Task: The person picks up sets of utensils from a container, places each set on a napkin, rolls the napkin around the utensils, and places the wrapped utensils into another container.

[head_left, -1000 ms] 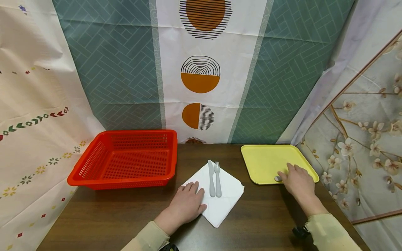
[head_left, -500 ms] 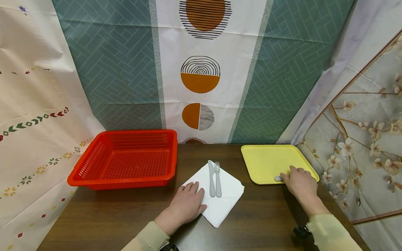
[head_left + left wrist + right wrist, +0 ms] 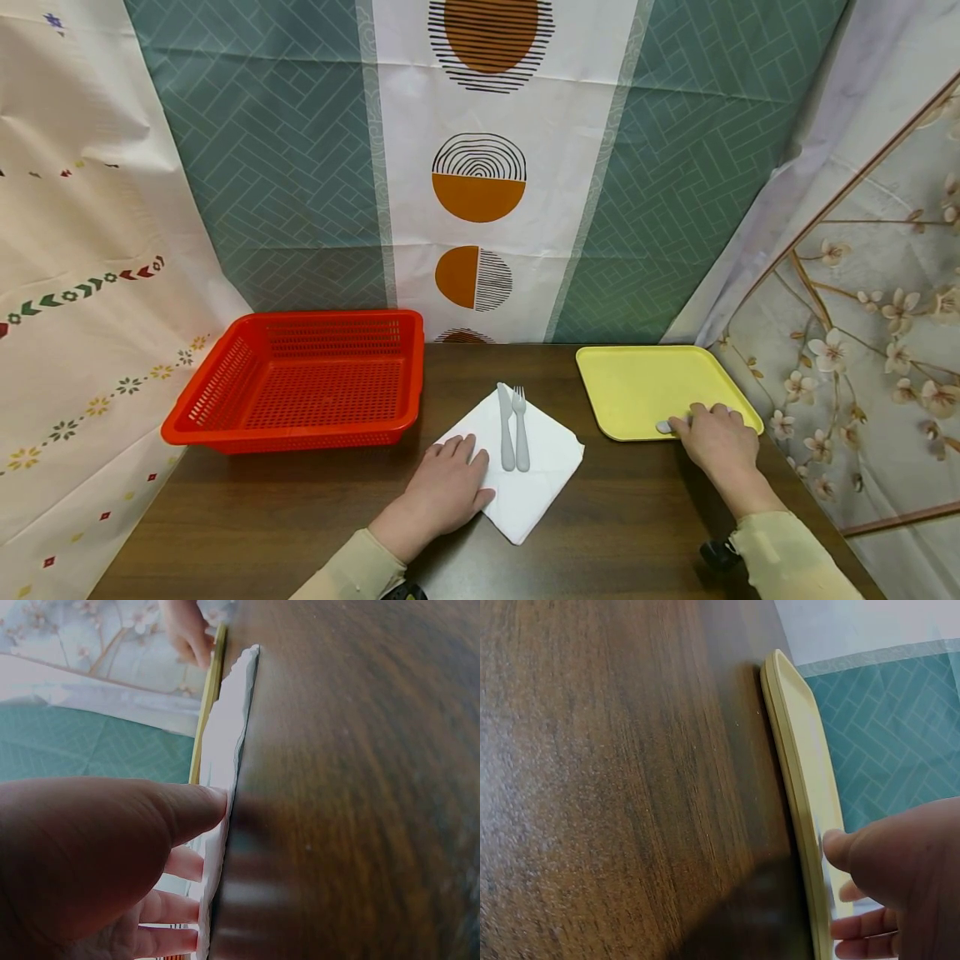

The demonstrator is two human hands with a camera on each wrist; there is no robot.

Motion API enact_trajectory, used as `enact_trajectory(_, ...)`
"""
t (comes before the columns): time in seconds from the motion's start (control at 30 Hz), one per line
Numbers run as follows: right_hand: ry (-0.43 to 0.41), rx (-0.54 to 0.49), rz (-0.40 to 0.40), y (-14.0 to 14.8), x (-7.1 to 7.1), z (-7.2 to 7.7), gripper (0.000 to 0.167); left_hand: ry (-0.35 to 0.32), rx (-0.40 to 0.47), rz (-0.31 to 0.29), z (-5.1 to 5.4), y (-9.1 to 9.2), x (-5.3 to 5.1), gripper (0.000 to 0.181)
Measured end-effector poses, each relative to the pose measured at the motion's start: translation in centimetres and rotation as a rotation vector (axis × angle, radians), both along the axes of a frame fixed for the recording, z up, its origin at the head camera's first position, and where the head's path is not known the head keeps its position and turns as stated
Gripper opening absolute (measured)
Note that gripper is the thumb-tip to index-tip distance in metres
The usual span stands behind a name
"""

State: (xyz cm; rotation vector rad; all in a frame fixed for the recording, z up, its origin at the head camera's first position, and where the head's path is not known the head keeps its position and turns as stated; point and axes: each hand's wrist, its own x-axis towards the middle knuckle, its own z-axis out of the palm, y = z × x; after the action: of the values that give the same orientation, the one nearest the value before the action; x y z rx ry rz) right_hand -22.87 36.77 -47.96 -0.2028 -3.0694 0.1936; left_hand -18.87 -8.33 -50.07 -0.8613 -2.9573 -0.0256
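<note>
A folded white napkin (image 3: 543,462) lies on the table, with a grey knife (image 3: 506,433) and a grey fork (image 3: 520,433) side by side on it. My left hand (image 3: 444,487) rests on the napkin's left corner, fingers spread; in the left wrist view its thumb (image 3: 199,806) touches the napkin's edge. At the right, my right hand (image 3: 720,437) is down on the front of the yellow tray (image 3: 637,383). Its fingers curl over a grey utensil (image 3: 663,427), of which a rounded end shows by the thumb. The hand covers the rest, so its kind is hidden.
A red perforated plastic basket (image 3: 330,383) stands at the back left of the brown wooden table (image 3: 300,517). Patterned cloths (image 3: 300,167) hang behind and along both sides. The tray's raised rim (image 3: 799,795) shows in the right wrist view.
The right hand has shifted slightly right and lower, its fingers drawing in over the grey utensil. The left hand, napkin, knife and fork stay as they were.
</note>
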Motion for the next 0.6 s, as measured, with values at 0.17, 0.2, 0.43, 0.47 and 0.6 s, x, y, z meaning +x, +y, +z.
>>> enact_trajectory(0.17,-0.021,0.008,0.011,0.18,-0.11,-0.14,0.063,-0.001,0.003,0.001,-0.03,0.02,0.01,0.056)
enact_trajectory(0.2,-0.023,0.01,0.012,0.17,-0.14,-0.11,0.062,-0.001,0.005,0.001,0.04,0.01,0.03,0.055)
enact_trajectory(0.43,-0.024,0.029,0.026,-0.06,-0.25,-0.15,0.061,-0.004,0.008,0.0,0.19,0.0,0.09,0.056)
enact_trajectory(0.47,-0.025,0.031,0.024,-0.13,-0.25,-0.08,0.06,-0.007,0.007,0.002,0.12,0.01,0.06,0.056)
enact_trajectory(0.6,-0.023,0.034,0.022,-0.34,-0.31,-0.03,0.059,-0.018,0.004,0.005,0.02,0.02,0.0,0.056)
